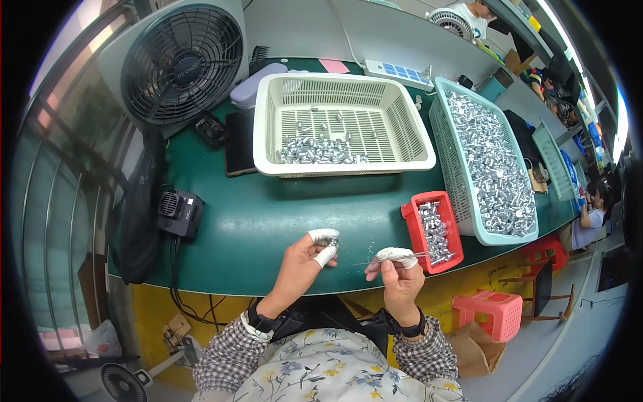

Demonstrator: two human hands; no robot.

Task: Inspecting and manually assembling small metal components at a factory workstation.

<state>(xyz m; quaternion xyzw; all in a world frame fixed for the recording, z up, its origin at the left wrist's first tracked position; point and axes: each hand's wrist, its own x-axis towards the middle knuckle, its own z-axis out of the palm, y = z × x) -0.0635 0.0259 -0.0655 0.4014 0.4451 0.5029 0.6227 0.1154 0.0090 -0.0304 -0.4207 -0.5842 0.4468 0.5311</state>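
Observation:
My left hand pinches a small silvery metal fitting between thumb and fingertips, just above the green table. White coverings wrap its thumb and a finger. To its right, my right hand is closed on a thin, needle-like metal tool. The tool's point faces left toward the fitting, apart from it; its other end sticks out over the red bin. A white covering is on a finger of this hand too. Beside it stands the red bin, holding many similar metal fittings. Tiny pale bits lie on the table between my hands.
A cream basket with loose fittings stands at the back; a light blue basket, heaped with fittings, is at right. A box fan, dark tablet-like slab and small black device occupy the left. Pink stool at lower right.

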